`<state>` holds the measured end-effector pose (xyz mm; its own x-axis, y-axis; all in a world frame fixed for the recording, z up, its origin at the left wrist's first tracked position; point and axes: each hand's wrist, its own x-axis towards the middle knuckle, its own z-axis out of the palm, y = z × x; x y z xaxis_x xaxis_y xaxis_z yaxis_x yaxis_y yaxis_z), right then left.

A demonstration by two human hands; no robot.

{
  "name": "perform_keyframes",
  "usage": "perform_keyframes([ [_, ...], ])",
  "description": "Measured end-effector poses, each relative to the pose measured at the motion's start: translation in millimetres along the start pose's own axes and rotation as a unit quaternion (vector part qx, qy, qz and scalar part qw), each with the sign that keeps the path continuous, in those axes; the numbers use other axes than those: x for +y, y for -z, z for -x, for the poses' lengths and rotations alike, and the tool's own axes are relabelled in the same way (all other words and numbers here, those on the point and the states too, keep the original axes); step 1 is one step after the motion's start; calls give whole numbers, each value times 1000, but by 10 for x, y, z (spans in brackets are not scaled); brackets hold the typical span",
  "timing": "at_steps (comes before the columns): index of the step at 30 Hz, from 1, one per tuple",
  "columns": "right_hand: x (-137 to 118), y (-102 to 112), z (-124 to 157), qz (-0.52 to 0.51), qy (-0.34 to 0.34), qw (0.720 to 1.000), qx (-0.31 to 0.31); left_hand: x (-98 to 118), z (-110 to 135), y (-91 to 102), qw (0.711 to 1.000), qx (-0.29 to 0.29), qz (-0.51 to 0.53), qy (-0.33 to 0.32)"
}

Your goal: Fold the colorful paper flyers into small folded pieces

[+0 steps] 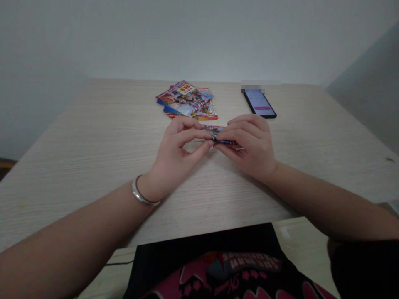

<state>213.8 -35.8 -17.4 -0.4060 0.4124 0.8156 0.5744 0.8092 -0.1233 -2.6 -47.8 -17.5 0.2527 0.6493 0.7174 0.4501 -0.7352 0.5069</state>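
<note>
Both my hands meet over the middle of the light wooden table (pixel 93 137). My left hand (pixel 177 153), with a silver bangle on the wrist, pinches one end of a small folded piece of colourful printed paper (pixel 218 135). My right hand (pixel 249 143) grips the other end of the same piece with closed fingers. The paper is held low, just above or on the tabletop; most of it is hidden by my fingers.
A loose pile of colourful printed leaflets (pixel 188 99) lies just beyond my hands. A smartphone (pixel 259 104) with a lit screen lies face up at the back right. A grey wall stands behind the table.
</note>
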Motion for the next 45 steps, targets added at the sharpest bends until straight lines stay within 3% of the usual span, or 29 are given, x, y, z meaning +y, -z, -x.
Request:
perform_keyframes([
  [8, 5, -49, 22, -2, 28, 1000, 11, -18, 49, -77, 981, -5, 122, 151],
  [12, -3, -57, 32, -13, 14, 1000, 10, -64, 77, -81, 973, -18, 144, 179],
  [20, -20, -62, 28, -38, -26, 999, -19, -122, 101, -75, 980, -21, 121, 155],
  [26, 18, -61, 1, -90, -12, 996, 10, -126, 68, -31, 999, -18, 43, 26],
  [31, 38, -37, 6, -109, -28, 994, -5, -94, 8, 26, 998, -47, 17, -35],
  [34, -4, -7, 5, -82, -50, 995, -12, -48, -22, 35, 998, -52, -6, -46],
  [45, -81, 27, -66, -90, -10, 996, 9, -3, -36, 34, 996, -54, -55, -40],
])
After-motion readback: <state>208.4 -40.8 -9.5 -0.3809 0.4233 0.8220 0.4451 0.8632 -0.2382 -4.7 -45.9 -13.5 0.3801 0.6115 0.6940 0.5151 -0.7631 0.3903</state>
